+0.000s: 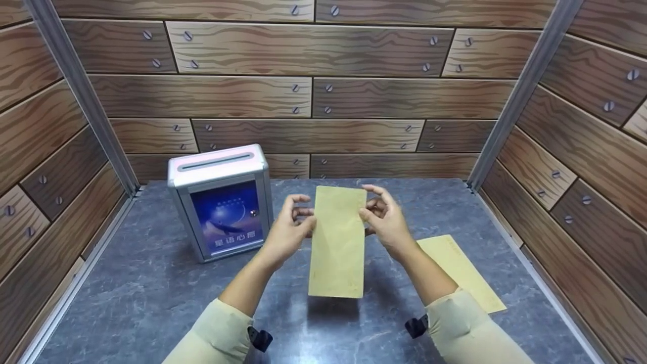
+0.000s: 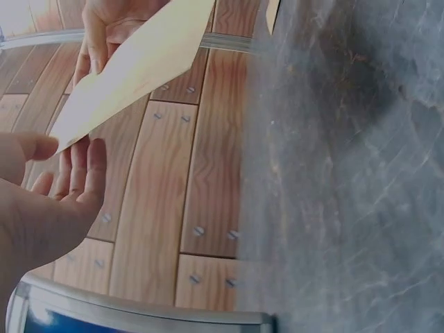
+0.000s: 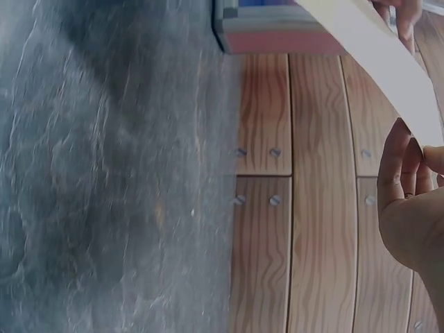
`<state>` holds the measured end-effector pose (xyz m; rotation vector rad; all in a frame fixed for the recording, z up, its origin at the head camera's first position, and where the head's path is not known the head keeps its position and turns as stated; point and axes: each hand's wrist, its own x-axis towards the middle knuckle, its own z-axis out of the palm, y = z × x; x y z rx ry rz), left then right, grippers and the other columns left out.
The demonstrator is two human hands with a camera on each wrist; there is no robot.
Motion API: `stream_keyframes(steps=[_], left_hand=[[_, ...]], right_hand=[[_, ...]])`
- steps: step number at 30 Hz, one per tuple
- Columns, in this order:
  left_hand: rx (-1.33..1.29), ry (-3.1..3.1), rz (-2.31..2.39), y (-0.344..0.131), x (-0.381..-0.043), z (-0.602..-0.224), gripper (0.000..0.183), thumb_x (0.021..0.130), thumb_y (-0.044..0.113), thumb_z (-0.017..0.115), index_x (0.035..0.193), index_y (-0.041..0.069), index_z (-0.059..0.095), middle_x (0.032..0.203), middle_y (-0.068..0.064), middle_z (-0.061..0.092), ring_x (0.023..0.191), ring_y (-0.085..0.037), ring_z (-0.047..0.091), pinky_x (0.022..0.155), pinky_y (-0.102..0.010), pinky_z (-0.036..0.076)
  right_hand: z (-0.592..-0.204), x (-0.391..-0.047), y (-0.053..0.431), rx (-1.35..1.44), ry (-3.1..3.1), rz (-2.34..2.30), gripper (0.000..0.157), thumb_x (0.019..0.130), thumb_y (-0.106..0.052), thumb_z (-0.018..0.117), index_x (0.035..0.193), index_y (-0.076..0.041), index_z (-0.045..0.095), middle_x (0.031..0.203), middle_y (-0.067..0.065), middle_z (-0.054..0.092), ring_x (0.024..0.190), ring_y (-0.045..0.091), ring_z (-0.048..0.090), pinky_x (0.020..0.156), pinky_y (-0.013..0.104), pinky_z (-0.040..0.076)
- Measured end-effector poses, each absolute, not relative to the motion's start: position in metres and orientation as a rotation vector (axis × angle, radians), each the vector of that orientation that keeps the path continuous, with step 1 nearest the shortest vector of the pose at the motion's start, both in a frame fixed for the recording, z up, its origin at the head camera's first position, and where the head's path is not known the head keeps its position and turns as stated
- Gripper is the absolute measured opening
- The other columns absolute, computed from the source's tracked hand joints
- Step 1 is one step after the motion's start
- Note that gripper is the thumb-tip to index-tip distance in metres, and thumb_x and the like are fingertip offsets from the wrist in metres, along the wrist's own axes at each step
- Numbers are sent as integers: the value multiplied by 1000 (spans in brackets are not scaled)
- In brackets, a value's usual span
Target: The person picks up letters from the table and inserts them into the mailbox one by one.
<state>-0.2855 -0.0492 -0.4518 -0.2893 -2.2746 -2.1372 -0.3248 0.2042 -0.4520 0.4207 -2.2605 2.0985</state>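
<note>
A tan paper envelope (image 1: 337,242) is held up above the table, its long side running up and down in the head view. My left hand (image 1: 289,230) pinches its left edge, the thumb in front and the fingers behind. On the opposite edge my right hand (image 1: 391,225) pinches it near the top. Both wrist views show the envelope (image 2: 142,66) slightly bowed between the two hands. A second tan envelope (image 1: 462,273) lies flat on the table, partly covered by the right forearm.
To the left of the hands stands a silver box (image 1: 217,207) with a slot (image 1: 216,161) in its top and a blue printed front with a small lock. The grey marbled table (image 1: 167,313) is enclosed by wood-patterned walls (image 1: 308,50) with metal corner posts.
</note>
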Motion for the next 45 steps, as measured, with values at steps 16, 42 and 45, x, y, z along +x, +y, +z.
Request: stream_keyframes(steps=[16, 42, 45], left_hand=[[-382, -2249, -1643, -55, -270, -434, 49, 107, 6, 65, 151, 18, 50, 116, -15, 80, 88, -21, 74, 74, -26, 59], [-506, -2376, -1351, -100, -261, -415, 78, 103, -2, 65, 168, 24, 28, 117, -13, 72, 100, -25, 76, 85, -38, 66], [-503, -2363, -1325, -105, -259, -413, 79, 103, -2, 66, 167, 24, 29, 112, -12, 72, 99, -24, 75, 84, -37, 66]], right_hand=[[-440, -309, 172, 428, -1984, 2143, 50, 102, 8, 66, 148, -5, 50, 98, 1, 69, 80, 13, 65, 61, 25, 58], [-419, -314, 149, 730, -2178, 1766, 68, 97, 11, 70, 157, -15, 54, 99, 18, 70, 87, 16, 67, 70, 29, 63], [-417, -315, 143, 735, -2174, 1738, 67, 97, 10, 71, 157, -15, 54, 100, 18, 70, 87, 16, 68, 70, 30, 64]])
